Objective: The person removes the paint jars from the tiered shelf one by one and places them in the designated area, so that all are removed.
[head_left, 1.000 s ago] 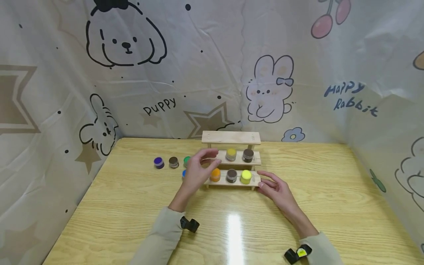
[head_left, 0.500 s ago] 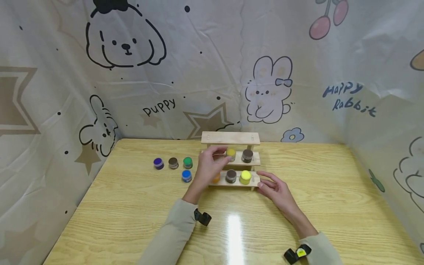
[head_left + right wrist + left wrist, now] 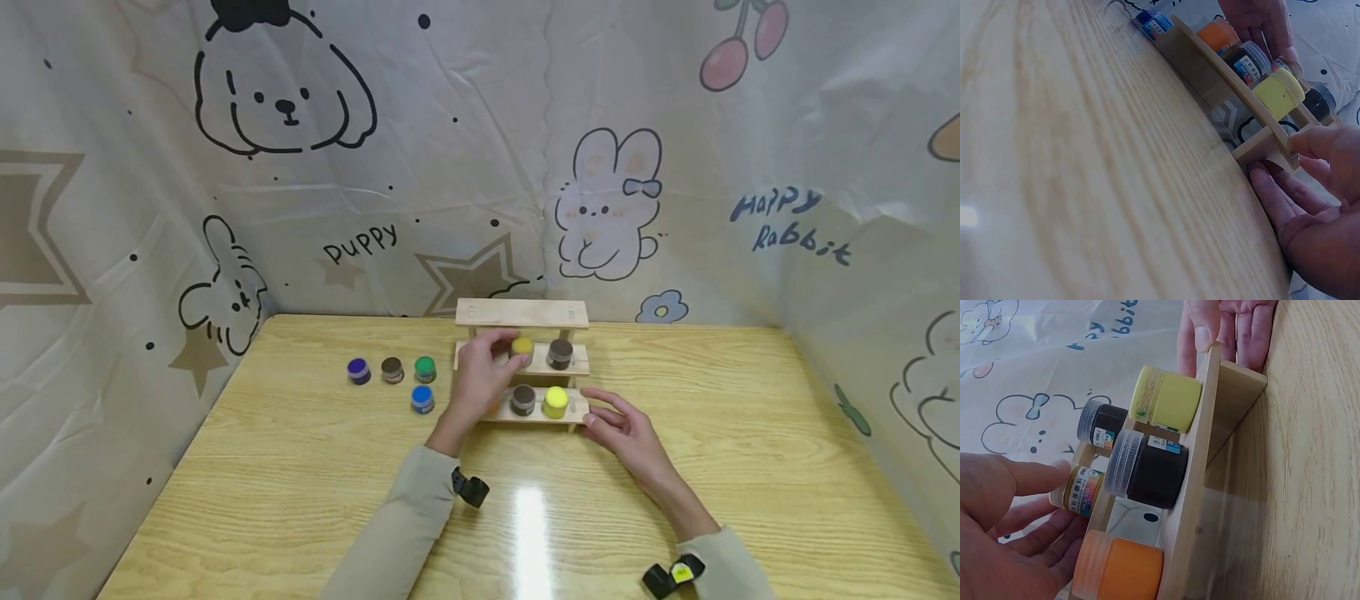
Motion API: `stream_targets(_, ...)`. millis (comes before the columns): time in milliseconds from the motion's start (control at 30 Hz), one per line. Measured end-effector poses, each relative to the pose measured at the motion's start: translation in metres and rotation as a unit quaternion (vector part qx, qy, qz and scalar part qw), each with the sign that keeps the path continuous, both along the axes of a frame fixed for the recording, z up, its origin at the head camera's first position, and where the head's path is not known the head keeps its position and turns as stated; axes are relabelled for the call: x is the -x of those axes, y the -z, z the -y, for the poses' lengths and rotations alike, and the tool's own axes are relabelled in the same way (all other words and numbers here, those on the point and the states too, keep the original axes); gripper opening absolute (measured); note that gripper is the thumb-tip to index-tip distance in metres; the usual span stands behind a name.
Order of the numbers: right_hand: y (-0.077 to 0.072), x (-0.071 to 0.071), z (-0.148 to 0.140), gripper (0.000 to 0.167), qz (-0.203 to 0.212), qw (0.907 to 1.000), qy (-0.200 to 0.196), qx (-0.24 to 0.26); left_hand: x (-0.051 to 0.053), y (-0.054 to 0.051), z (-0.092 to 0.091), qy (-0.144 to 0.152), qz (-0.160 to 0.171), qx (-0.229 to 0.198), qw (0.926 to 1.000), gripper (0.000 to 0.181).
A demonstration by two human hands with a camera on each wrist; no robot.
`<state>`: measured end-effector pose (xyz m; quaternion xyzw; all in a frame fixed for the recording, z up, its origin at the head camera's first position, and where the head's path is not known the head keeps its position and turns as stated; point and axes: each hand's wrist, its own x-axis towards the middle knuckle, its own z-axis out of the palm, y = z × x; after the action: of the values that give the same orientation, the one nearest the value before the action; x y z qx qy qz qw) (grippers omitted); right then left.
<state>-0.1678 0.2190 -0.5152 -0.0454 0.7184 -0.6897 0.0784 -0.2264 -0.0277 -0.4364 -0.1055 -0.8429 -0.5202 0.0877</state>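
A three-tier wooden rack holds small paint jars. My left hand pinches an ochre paint jar on the middle shelf, thumb at its near side; the left wrist view shows this jar's label by the thumb tip. Beside it stands a dark brown jar. On the bottom shelf are an orange jar, mostly hidden by my left hand in the head view, another dark jar and a bright yellow jar. My right hand grips the right end of the bottom shelf, thumb in front.
Left of the rack, on the wooden table, stand a purple jar, a brown jar, a green jar and a blue jar. A printed cloth hangs behind and at both sides.
My left hand has moved right along the middle shelf to the ochre jar and now pinches it. The green and blue jars have come into full view. The right hand stays in place.
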Motion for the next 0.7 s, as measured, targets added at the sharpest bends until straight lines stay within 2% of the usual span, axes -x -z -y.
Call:
stream_targets(300, 0.002, 0.0, 0.001, 0.049, 0.0, 1.0, -0.003, 0.001, -0.002, 0.003, 0.004, 0.003, -0.008, -0.02, 0.9998, 0.034)
stream_targets(500, 0.001, -0.001, 0.002, 0.049, 0.0, 1.0, -0.005, 0.0, -0.007, 0.003, 0.012, 0.017, -0.008, -0.064, 0.9978, 0.034)
stream_targets(700, 0.0, -0.002, 0.0, 0.05, -0.005, 1.0, -0.007, -0.001, -0.015, 0.003, 0.023, 0.038, -0.026, -0.098, 0.9941, 0.033)
